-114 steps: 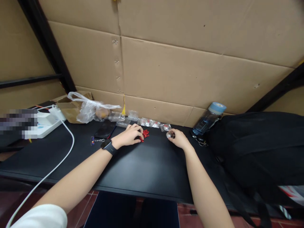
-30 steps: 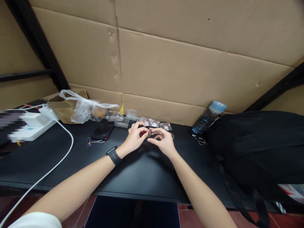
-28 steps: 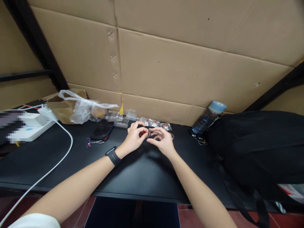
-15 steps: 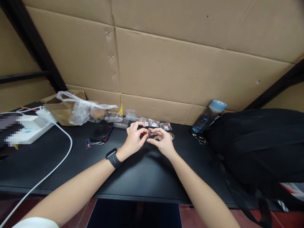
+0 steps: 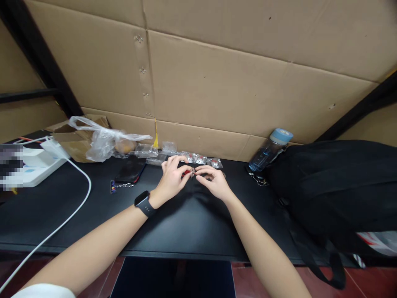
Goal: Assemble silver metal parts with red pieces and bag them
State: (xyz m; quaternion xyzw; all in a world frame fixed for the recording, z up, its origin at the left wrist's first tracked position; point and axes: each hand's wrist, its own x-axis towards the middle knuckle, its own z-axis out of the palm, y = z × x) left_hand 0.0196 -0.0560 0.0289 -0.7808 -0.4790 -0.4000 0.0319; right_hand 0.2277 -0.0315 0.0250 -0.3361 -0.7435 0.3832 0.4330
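My left hand [image 5: 175,179], with a black watch [image 5: 144,203] on its wrist, pinches a small red and silvery piece [image 5: 192,172] between thumb and fingertips, above the black table. Its exact kind is too small to make out, and the left fingers cover part of it. From the other side, my right hand [image 5: 214,182] brings its thumb and fingertips together at the edge of the same piece. Just behind the hands lie several small clear packets [image 5: 200,159] with red and silvery contents.
A phone [image 5: 130,170] with a keychain and a knotted plastic bag [image 5: 104,142] lie left. Beyond them are a cardboard box [image 5: 72,142] and a white power strip [image 5: 40,174] with a cable. A blue-capped bottle [image 5: 263,155] and a black backpack [image 5: 335,186] stand right.
The right fingertips have drawn slightly back from the small piece, which appears turned more edge-on. The whole view has shifted a little, so everything sits slightly further left.
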